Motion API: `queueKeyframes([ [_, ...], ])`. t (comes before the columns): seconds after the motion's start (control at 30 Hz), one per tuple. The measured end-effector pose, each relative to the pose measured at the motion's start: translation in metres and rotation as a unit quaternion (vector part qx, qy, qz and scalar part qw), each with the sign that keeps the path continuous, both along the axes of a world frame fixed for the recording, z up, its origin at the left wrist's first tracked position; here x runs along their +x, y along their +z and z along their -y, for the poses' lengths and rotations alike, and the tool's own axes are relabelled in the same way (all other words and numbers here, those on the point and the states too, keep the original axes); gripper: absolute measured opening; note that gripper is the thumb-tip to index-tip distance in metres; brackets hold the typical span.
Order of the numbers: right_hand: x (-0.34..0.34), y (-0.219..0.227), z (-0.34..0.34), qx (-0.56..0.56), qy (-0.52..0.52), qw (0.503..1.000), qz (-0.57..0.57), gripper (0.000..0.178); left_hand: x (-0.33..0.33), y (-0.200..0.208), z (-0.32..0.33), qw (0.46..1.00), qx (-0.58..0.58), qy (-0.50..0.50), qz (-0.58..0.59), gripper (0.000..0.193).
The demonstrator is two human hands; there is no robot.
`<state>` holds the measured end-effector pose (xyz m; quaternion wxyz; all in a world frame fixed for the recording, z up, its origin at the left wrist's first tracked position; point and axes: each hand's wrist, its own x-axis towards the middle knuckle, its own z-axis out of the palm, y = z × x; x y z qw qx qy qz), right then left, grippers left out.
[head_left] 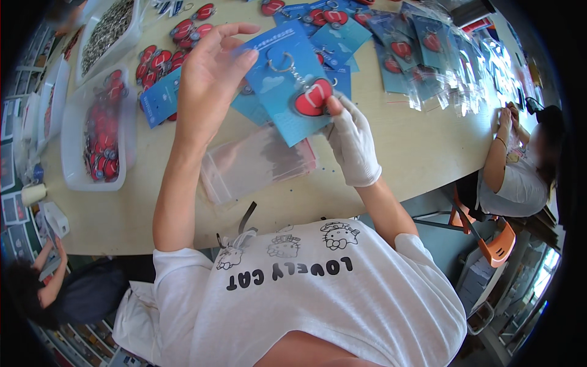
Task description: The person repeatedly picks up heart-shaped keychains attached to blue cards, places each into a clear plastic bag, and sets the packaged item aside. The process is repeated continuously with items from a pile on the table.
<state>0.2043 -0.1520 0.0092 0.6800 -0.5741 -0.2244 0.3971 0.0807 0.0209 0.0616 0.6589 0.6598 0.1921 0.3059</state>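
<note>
My right hand [356, 147], in a white glove with a bare thumb tip, grips the lower right edge of a blue card [275, 85]. A red heart-shaped keychain [313, 98] lies on that card, its metal ring and chain near the card's upper part. My left hand [211, 76] is bare and open, finger and thumb apart at the card's upper left corner. Its thumb tip overlaps the corner; whether it touches is unclear. Below the card lies a stack of clear plastic bags [244, 174], partly covered by it.
At left stand a clear bin [68, 153] of red keychains and another bin [85, 61] of metal rings. Loose keychains [162, 60] and blue cards [160, 101] lie beyond my hands. Bagged cards [431, 58] pile at far right. One person [516, 165] sits right, another [67, 290] left.
</note>
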Motion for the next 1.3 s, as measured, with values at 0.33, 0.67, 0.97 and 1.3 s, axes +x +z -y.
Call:
queueKeyframes([
  [0.33, 0.049, -0.012, 0.014, -0.012, -0.153, 0.978, 0.141, 0.026, -0.051, -0.064, 0.046, 0.850, 0.422, 0.011, -0.316, 0.052],
  [0.67, 0.064, -0.033, 0.034, -0.046, -0.092, 0.979, 0.177, 0.037, -0.049, -0.073, 0.033, 0.923, 0.269, -0.052, -0.269, 0.025],
  [0.97, 0.086, -0.017, 0.041, -0.191, 0.063, 0.942, 0.270, 0.041, -0.069, -0.080, 0.019, 0.956, 0.199, -0.051, -0.211, 0.020],
  [1.3, 0.106, -0.047, 0.045, -0.156, 0.117, 0.949, 0.247, 0.041, -0.080, -0.084, 0.010, 0.936, 0.310, 0.009, -0.167, 0.012],
])
